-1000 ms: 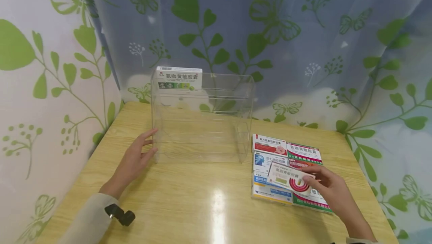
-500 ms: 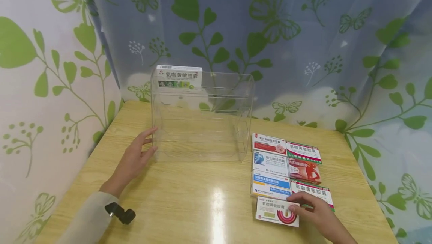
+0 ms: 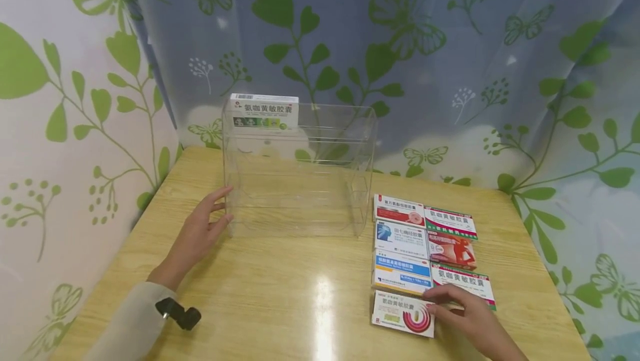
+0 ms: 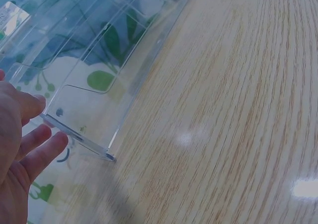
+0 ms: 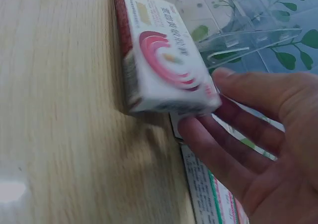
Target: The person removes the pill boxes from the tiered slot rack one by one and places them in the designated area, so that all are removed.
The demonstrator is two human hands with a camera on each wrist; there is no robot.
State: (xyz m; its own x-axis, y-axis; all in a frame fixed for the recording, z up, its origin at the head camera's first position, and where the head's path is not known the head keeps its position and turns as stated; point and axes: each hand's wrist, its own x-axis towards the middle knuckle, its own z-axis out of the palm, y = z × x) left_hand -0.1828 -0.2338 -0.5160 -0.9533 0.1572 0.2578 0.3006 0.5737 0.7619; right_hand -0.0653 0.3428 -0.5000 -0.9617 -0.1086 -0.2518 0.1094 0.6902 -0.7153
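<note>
My left hand touches the left side of a clear acrylic display rack with loosely extended fingers. In the left wrist view, the fingertips lie beside the rack's side panel. A white medicine box with a pink-red arc print lies at the near end of the other boxes, and my right hand pinches its right end. The right wrist view has this medicine box with one corner between thumb and fingers. A white-and-green medicine box stands on the rack's top tier at left.
Two columns of flat medicine boxes lie right of the rack, among them a blue-and-white box, a red box and a white, green-edged box. The wooden table meets a leaf-patterned curtain behind.
My right hand has carried the arc-print medicine box from above the other boxes toward the near edge and slightly left, down beside the blue-and-white one. The left hand stays at the rack.
</note>
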